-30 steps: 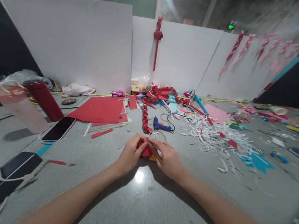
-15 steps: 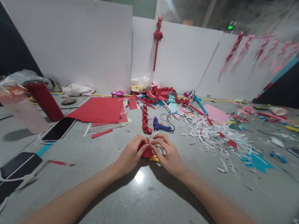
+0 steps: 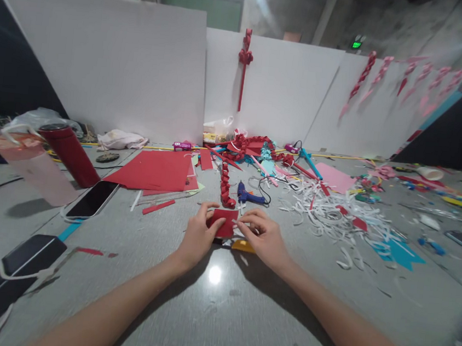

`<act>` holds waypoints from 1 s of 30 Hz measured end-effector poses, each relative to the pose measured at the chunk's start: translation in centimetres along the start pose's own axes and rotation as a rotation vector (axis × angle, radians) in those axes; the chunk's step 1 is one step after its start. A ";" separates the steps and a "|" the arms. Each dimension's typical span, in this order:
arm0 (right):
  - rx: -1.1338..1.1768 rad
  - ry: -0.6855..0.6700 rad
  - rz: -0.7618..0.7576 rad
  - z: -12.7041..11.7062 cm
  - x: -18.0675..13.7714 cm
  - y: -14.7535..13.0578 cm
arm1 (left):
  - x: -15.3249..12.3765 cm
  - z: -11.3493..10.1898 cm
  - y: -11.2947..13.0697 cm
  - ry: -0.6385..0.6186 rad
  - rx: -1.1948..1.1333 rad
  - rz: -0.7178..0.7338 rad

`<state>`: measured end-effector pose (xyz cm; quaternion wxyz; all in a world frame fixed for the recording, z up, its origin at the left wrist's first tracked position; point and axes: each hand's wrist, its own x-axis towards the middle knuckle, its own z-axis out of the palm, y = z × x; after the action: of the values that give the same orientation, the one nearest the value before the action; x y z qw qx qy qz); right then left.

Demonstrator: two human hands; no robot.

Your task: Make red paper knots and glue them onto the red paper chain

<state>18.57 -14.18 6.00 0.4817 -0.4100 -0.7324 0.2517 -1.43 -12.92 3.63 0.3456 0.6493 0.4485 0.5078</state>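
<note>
Between my hands is a small red paper piece (image 3: 224,222), held up just over the table. My left hand (image 3: 200,231) pinches its left side with the thumb in front. The fingers of my right hand (image 3: 261,232) are pinched together at the right edge of the paper; a small pale bit shows at the fingertips, too small to name. Under the paper lies a yellow-handled cutter (image 3: 243,246), its dark end partly hidden. Just beyond my hands are a twisted red paper chain (image 3: 225,184) and a blue glue gun (image 3: 250,194).
Red paper sheets (image 3: 152,169) lie left of centre, near a phone (image 3: 92,200), a red flask (image 3: 70,156) and a pink bottle (image 3: 36,166). White paper shreds (image 3: 326,205) spread to the right. White panels (image 3: 273,89) stand behind, with a red paper ornament (image 3: 245,59) hanging there.
The red paper now shows as a flat face toward me, where it was mostly covered by my fingers. My right hand has shifted slightly right, and more of the cutter shows.
</note>
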 end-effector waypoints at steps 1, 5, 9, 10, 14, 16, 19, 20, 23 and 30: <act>0.029 -0.029 0.016 0.0 0.0 -0.1 | 0.0 0.1 0.1 -0.004 -0.023 -0.019; 0.078 -0.058 0.060 0.1 -0.2 -0.2 | -0.3 0.3 0.6 -0.038 -0.042 -0.037; 0.078 -0.063 0.064 -0.1 -0.3 -0.6 | -0.6 0.3 1.1 -0.073 -0.042 -0.015; 0.075 -0.072 0.068 -0.1 -0.3 -0.7 | -0.6 0.3 1.3 -0.080 -0.030 -0.006; 0.034 -0.082 0.092 -0.3 -0.4 -1.2 | -0.6 0.1 1.5 -0.062 0.027 0.074; -0.004 -0.070 0.080 -0.4 -0.3 -1.5 | -0.6 0.2 1.5 -0.060 0.044 0.111; -0.044 -0.065 0.058 -0.5 -0.2 -1.8 | -0.6 0.3 1.5 -0.078 0.064 0.148; -0.051 -0.065 0.053 -0.5 -0.2 -1.8 | -0.6 0.3 1.5 -0.079 0.071 0.157; -0.063 -0.066 0.038 -0.6 -0.1 -1.9 | -0.7 0.4 1.4 -0.072 0.087 0.167; -0.077 -0.075 0.040 -0.5 -0.2 -1.8 | -0.8 0.4 1.4 -0.075 0.080 0.185</act>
<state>18.49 -15.32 7.46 0.4327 -0.4330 -0.7507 0.2484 -0.74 -14.13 4.48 0.2876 0.7196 0.3933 0.4947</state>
